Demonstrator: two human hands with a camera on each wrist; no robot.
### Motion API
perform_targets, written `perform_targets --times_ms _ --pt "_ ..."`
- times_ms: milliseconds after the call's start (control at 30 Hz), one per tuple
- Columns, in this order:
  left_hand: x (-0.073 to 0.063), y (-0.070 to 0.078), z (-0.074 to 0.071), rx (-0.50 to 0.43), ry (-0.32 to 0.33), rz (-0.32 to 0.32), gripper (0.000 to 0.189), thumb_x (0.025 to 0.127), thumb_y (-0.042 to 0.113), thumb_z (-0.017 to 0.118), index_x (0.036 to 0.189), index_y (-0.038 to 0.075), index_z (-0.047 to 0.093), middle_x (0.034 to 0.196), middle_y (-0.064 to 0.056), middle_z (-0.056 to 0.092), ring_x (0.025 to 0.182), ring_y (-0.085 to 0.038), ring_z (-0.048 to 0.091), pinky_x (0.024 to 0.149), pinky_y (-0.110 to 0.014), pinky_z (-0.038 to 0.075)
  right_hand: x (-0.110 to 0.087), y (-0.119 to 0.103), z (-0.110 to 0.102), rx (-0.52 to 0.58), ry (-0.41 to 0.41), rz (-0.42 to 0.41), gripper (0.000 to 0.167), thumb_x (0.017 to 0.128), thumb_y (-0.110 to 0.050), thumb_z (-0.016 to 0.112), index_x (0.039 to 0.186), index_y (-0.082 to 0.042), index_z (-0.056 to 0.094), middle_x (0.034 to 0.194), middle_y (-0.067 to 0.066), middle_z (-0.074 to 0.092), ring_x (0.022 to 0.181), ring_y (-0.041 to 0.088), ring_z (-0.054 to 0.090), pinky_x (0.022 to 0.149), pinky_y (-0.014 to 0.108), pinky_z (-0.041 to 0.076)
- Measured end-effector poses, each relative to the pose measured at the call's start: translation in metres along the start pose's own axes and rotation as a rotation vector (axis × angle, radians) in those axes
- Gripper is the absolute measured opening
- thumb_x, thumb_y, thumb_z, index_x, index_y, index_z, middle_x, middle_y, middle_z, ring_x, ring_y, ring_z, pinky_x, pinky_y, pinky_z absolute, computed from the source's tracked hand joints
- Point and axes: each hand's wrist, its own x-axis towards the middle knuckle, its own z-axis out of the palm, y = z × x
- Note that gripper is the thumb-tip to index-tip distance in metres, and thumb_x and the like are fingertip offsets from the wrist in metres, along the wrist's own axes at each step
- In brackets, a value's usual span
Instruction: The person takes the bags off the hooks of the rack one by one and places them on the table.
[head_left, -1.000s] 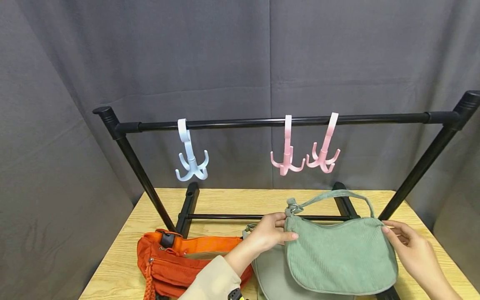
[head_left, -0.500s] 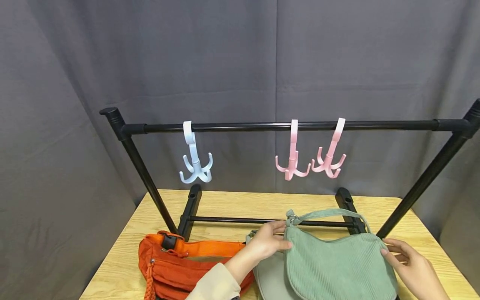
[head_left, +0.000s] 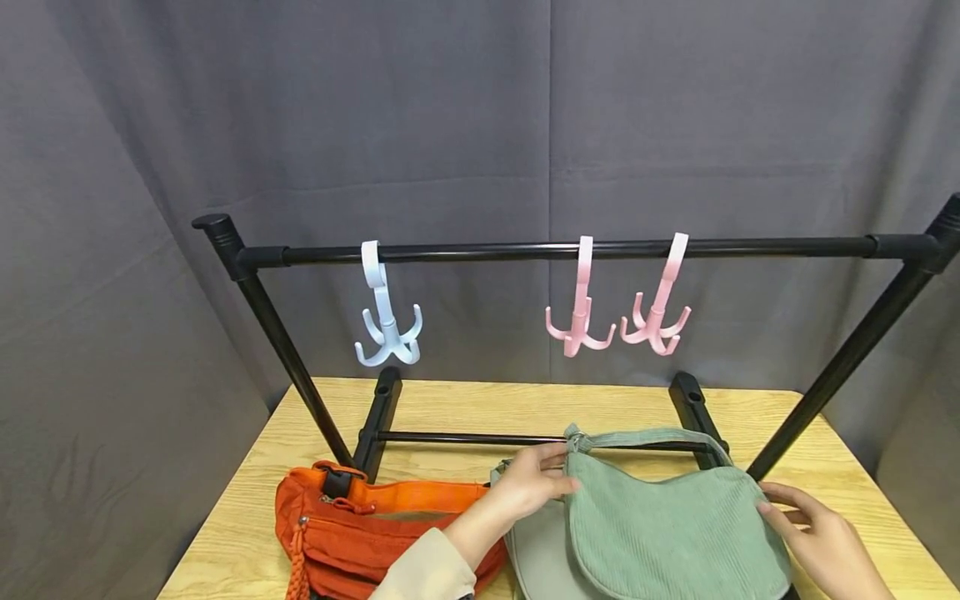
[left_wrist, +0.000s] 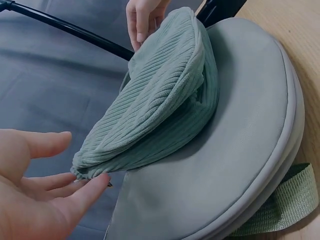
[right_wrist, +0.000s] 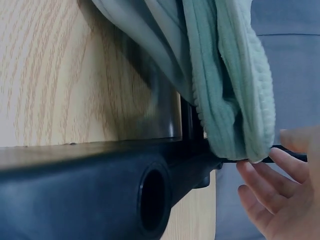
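A green corduroy shoulder bag (head_left: 675,525) leans back at the lower right of the head view, its strap arched above it. My left hand (head_left: 521,483) pinches the bag's upper left corner beside the strap ring, thumb at the front. At the other end my right hand (head_left: 825,537) pinches the upper right edge lightly by the fingertips. Behind and below lies a grey-green rounded bag (left_wrist: 250,110), touching the corduroy one in the left wrist view. The right wrist view shows several fingertips (right_wrist: 245,170) against the folded green bag's end.
An orange waist bag (head_left: 375,525) lies left on the wooden table (head_left: 487,400). A black rack (head_left: 480,253) spans above, bearing a blue hook (head_left: 388,325) and two pink hooks, the left one (head_left: 577,317) and the right one (head_left: 657,308). Its right foot (right_wrist: 90,195) lies near my right hand.
The green bag has come down and tipped back, its strap sinking lower. Both hands have moved down with it, staying at its two ends. The head view has shifted slightly.
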Motion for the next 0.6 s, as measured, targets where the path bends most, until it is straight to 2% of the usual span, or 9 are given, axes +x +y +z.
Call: perform_targets --times_ms 267,400,600 --pt "-0.008 -0.001 -0.008 0.011 0.0 0.087 0.054 0.089 -0.005 0.066 0.139 -0.011 0.046 0.134 -0.027 0.054 0.123 -0.044 0.053 0.097 -0.045 0.05 -0.008 -0.001 -0.002 -0.019 0.089 -0.088 0.046 0.104 -0.028 0.05 0.128 0.011 0.056 0.125 0.035 0.057 0.103 0.049 0.062 0.078 0.055 0.054" --pt "-0.013 0.002 -0.013 0.02 0.002 0.115 0.054 0.09 -0.004 0.065 0.14 -0.009 0.046 0.133 -0.025 0.056 0.123 -0.045 0.053 0.097 -0.046 0.05 -0.008 -0.005 -0.003 -0.016 0.084 -0.063 0.048 0.105 -0.03 0.049 0.129 0.011 0.054 0.125 0.035 0.057 0.104 0.05 0.061 0.077 0.054 0.055" --pt "-0.023 0.006 -0.021 0.125 0.028 0.158 0.049 0.093 0.004 0.066 0.14 -0.001 0.05 0.13 -0.015 0.061 0.121 -0.039 0.055 0.095 -0.048 0.05 -0.01 -0.009 -0.004 -0.003 0.073 -0.033 0.049 0.105 -0.031 0.049 0.13 0.011 0.053 0.125 0.035 0.057 0.105 0.05 0.061 0.079 0.054 0.055"
